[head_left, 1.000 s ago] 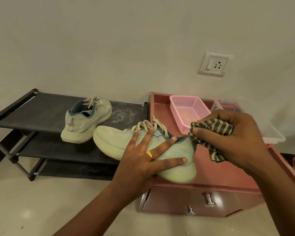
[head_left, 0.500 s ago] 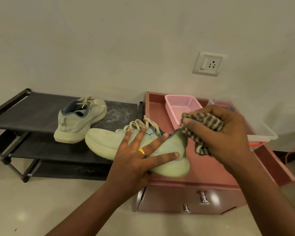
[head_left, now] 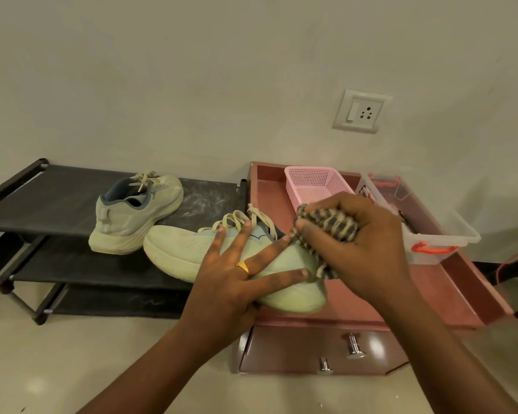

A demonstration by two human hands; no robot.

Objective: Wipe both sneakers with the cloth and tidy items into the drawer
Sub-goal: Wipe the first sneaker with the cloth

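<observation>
near sneaker [head_left: 186, 252]: likely light, soft upper, best steadied at midfoot | left hand [head_left: 231, 282]: fingers splayed flat, pressing it | right hand [head_left: 362, 252]: bunching limp striped cloth [head_left: 329, 225] at heel

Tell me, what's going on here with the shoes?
A person is cleaning a pale green sneaker. Their left hand steadies it with spread fingers, while the right hand grips a striped cloth pressed against its heel end. The second sneaker sits on the top shelf of the black shoe rack. A pink basket and a clear plastic box stand on the reddish cabinet.
</observation>
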